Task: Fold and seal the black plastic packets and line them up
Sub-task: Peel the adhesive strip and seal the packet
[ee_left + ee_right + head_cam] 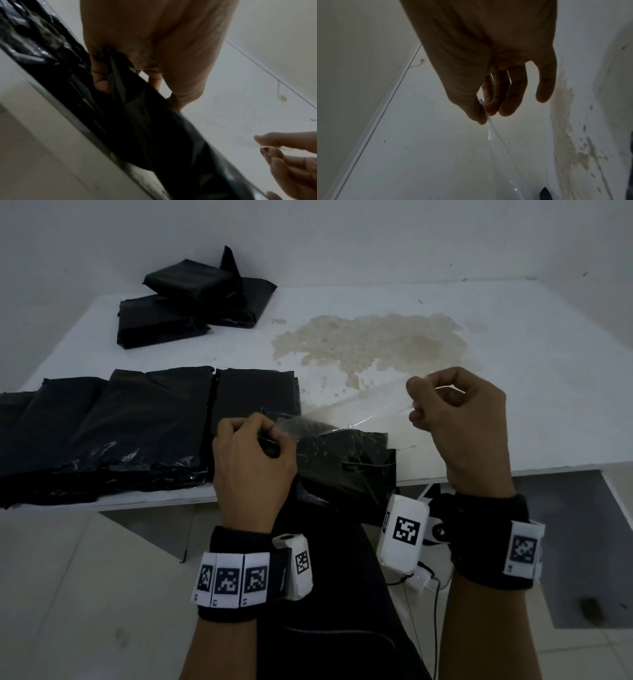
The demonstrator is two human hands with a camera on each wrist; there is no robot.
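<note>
Now the left hand pins the black packet at the table edge while the right hand pinches a clear tape strip; keep it taut, lower it squarely over the fold

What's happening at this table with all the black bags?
A person is packing black plastic packets. The left hand holds down a crumpled black packet at the table's near edge, while the right hand pinches a strip of clear tape stretched between the two hands. A row of finished packets lies flat on the left, and a small pile of packets waits at the far side.
</note>
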